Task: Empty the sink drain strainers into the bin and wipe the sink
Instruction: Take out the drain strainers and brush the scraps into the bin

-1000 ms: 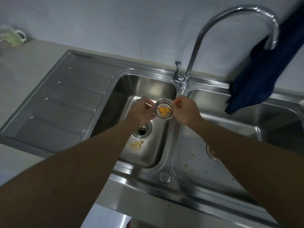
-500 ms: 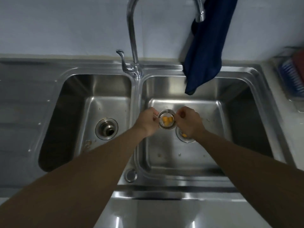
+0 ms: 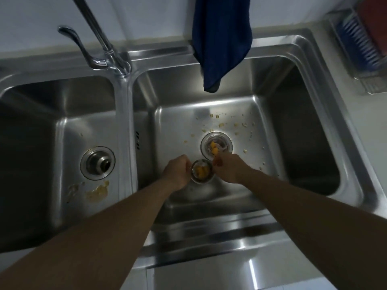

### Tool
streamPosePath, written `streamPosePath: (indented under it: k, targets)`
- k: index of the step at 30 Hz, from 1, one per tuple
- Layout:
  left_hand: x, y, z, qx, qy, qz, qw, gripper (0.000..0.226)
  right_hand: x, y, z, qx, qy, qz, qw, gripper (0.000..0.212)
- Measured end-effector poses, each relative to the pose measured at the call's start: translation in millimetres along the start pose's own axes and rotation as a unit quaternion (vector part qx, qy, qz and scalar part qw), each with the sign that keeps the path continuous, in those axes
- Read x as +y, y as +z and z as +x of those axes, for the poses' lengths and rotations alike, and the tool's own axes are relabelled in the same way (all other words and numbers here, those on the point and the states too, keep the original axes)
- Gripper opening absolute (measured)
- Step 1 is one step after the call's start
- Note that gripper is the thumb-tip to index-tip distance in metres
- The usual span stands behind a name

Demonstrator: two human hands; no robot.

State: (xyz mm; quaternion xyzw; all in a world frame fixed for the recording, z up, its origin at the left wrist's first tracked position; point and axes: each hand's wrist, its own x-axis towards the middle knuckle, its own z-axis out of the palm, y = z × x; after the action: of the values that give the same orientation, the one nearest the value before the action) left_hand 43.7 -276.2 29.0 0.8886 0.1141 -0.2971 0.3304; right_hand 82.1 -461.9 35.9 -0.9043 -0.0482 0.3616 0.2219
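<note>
A small steel drain strainer (image 3: 201,172) with orange food scraps in it is held between both hands above the right basin (image 3: 293,130). My left hand (image 3: 177,171) grips its left rim and my right hand (image 3: 229,167) its right rim. Just behind it, a second strainer (image 3: 215,147) with orange bits sits in the right basin's drain. The left basin's drain (image 3: 97,163) has no strainer in it. Food crumbs lie scattered on the right basin floor, and a yellowish smear (image 3: 97,191) lies on the left basin floor.
A dark blue cloth (image 3: 221,38) hangs over the back rim of the right basin. The tap (image 3: 109,51) stands on the divider at the back. A dish rack (image 3: 362,45) sits on the counter at the far right.
Both hands have carried the strainer from over the left basin to over the right basin, nearer me. The view has swung right and down.
</note>
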Motion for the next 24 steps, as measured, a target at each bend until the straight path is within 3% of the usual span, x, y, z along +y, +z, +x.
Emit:
streamPosePath:
  k: [10, 16, 24]
  targets:
    - [-4.2, 8.0, 8.8, -0.028, -0.01, 0.003, 1.0, 0.007, 18.6, 5.1, 6.0, -0.052, 0.022, 0.012, 0.998, 0.024]
    - [10.7, -2.0, 34.6, -0.003, -0.011, -0.024, 1.0, 0.013, 33.5, -6.0, 19.0, 0.02, 0.048, 0.026, 0.998, 0.025]
    - [43.4, 6.2, 85.0, 0.034, 0.04, 0.045, 0.998, 0.016, 54.5, -11.6, 53.5, 0.154, 0.093, 0.035, 0.983, 0.029]
